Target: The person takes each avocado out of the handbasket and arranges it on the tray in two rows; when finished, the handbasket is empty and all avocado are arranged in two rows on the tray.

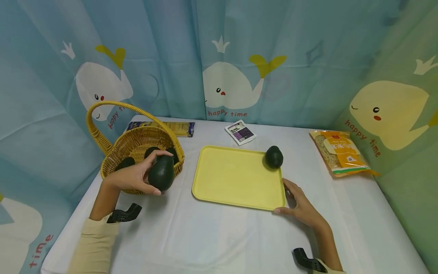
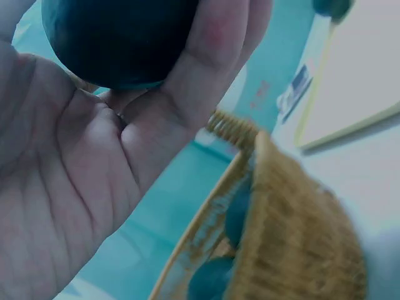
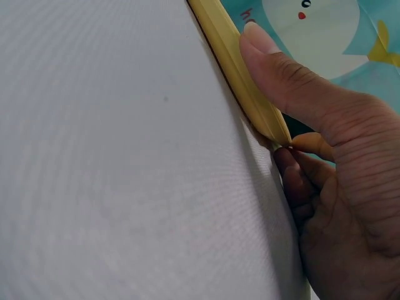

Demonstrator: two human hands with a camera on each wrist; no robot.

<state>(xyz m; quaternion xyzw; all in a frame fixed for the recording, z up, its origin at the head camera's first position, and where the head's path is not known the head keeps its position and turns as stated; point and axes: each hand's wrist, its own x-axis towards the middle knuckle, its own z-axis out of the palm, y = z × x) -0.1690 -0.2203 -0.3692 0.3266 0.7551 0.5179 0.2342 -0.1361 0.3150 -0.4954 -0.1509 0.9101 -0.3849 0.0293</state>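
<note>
- Curling round a dark green avocado (image 1: pixel 161 173), the grip of the left hand (image 1: pixel 135 177) is seen closed on the fruit, with fingers over its top and the thumb beneath; in the left wrist view the avocado (image 2: pixel 119 37) is wedged between fingers and palm.
- This held avocado is carried just in front of the near rim of the wicker basket (image 1: pixel 137 150), above the worktop (image 1: pixel 212 236).
- More dark avocados are lying inside the basket, whose yellow handle arches over it to the left.
- At the near right corner of the yellow tray (image 1: pixel 236 177), the right hand (image 1: pixel 301 207) is laid against the edge; the right wrist view shows the thumb (image 3: pixel 281 69) pressed along the tray's rim (image 3: pixel 240 78) with the fingers tucked beside and under the corner, so the grip is a light pinch on the tray.
- A second avocado (image 1: pixel 274 156) is resting on the tray's far right corner.
- Beyond the tray, a small white and purple packet (image 1: pixel 240 132) is lying flat near the curtain.
- A blue and yellow pack (image 1: pixel 178 127) is lying behind the basket.
- An orange bag of noodles (image 1: pixel 338 152) is placed to the far right, well apart from the tray.
</note>
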